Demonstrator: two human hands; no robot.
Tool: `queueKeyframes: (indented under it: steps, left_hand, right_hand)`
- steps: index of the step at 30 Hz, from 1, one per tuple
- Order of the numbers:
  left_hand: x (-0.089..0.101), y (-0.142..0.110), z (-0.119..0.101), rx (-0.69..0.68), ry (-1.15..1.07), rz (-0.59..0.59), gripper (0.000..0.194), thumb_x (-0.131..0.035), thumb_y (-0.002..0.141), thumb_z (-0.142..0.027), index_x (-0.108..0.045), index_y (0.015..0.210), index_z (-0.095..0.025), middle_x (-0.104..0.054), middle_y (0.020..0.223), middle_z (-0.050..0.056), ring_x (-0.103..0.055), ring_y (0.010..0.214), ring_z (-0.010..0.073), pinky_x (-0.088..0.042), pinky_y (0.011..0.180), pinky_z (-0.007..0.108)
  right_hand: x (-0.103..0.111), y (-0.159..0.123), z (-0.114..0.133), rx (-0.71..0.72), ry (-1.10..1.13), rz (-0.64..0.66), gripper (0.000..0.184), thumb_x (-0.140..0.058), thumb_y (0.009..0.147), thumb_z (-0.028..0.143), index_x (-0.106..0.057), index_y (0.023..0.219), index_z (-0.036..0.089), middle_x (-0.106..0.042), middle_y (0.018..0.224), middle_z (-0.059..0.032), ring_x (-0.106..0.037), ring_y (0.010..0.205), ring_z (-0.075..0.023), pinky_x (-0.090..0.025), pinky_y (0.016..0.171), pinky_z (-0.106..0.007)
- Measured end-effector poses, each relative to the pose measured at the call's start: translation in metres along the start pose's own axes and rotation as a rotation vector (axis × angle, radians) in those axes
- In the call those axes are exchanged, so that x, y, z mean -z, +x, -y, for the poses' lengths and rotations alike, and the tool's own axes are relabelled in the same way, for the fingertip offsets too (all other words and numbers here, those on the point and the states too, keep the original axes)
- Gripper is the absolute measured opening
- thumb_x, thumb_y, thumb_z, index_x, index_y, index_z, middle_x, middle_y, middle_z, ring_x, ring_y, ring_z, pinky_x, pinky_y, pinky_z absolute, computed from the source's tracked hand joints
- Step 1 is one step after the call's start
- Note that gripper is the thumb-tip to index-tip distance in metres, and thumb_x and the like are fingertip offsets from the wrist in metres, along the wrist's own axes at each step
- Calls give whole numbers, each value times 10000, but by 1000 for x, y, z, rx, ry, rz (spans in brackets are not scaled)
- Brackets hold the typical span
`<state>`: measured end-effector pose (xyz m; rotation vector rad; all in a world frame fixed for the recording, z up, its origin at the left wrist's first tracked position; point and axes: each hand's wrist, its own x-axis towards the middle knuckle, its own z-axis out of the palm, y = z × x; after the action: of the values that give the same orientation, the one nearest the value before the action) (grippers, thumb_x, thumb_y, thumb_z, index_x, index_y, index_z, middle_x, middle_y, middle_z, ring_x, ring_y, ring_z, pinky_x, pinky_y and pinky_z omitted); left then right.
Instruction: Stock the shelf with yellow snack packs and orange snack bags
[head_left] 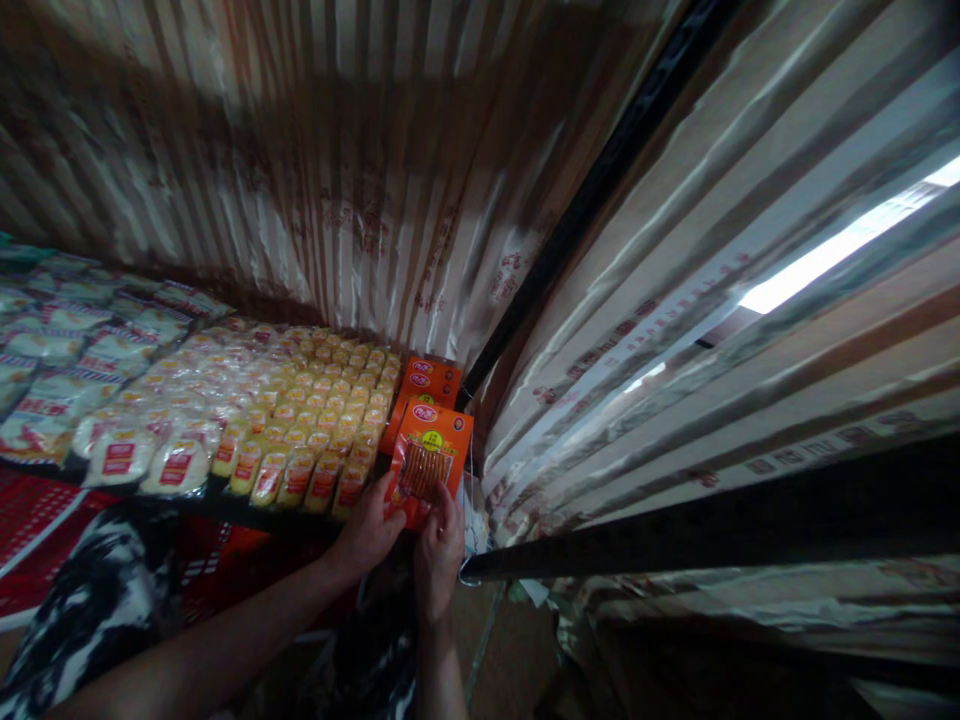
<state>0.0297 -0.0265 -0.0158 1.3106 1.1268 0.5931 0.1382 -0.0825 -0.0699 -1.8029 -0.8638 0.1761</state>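
Observation:
Between my two hands is an orange snack packet (pixel 426 462) with a clear window showing brown sticks inside. My left hand (pixel 373 532) grips its lower left edge, fingers mostly behind it. My right hand (pixel 441 548) pinches its lower right part, thumb on the front. Just behind it, other orange packets (pixel 430 380) lie at the right end of the shelf. To the left stand rows of small yellow-wrapped snacks (pixel 319 410), close to my left hand.
Round white packaged snacks (pixel 176 462) and blue-white bags (pixel 82 340) fill the shelf's left side. A black metal post (pixel 555 250) and a black rail (pixel 675 530) stand at the right. Printed sheeting (pixel 360 200) hangs behind. Red crates (pixel 217 570) sit below.

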Motion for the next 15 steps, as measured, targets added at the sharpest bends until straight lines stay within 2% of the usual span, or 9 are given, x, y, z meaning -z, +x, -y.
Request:
queueKeyframes:
  steps: [9, 15]
  left_hand:
    - [-1, 22, -11, 6, 125, -40, 478, -532, 707, -154, -555, 1184, -142, -560, 1296, 114, -534, 1197, 241, -469, 937, 312]
    - [-4, 32, -14, 14, 140, -41, 532, -522, 734, -198, -516, 1252, -77, -531, 1333, 179, -555, 1176, 239, -450, 942, 290]
  right_hand:
    - [-15, 24, -8, -21, 10, -11, 397, -398, 820, 276, -646, 1104, 150, -665, 1050, -107, -604, 996, -206, -459, 911, -367]
    - [-23, 32, -9, -38, -25, -4, 422, -386, 803, 282, -652, 1094, 129, -669, 1046, -123, -593, 998, -228, -441, 920, -394]
